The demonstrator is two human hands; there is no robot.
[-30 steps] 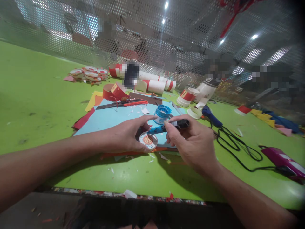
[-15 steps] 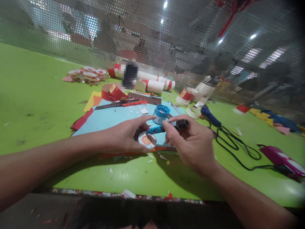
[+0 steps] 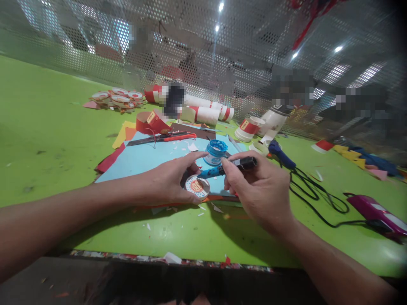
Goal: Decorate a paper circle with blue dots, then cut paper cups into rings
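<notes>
A small round disc (image 3: 196, 192), white with an orange pattern in its middle and blue marks round it, lies near the front edge of the light blue paper (image 3: 127, 163). My left hand (image 3: 170, 180) grips the disc's left side, thumb at the front. Between the thumb and fingers of my right hand (image 3: 260, 186) is a blue marker (image 3: 212, 172) with a black end. Its tip is at the disc's upper edge; whether it touches, I cannot tell. Just behind stands an open jar with a blue rim (image 3: 216, 152).
A utility knife with an orange handle (image 3: 181, 136) and a red paper ring (image 3: 152, 123) lie behind. Stacked discs (image 3: 119, 99) sit back left, paper cups (image 3: 206, 114) along the back. At right, a cord joins a blue-handled tool (image 3: 281, 154) to a magenta device (image 3: 377, 212).
My right hand has shifted slightly to the right with the marker, the tip moving along the disc's upper edge. My left hand stays on the disc.
</notes>
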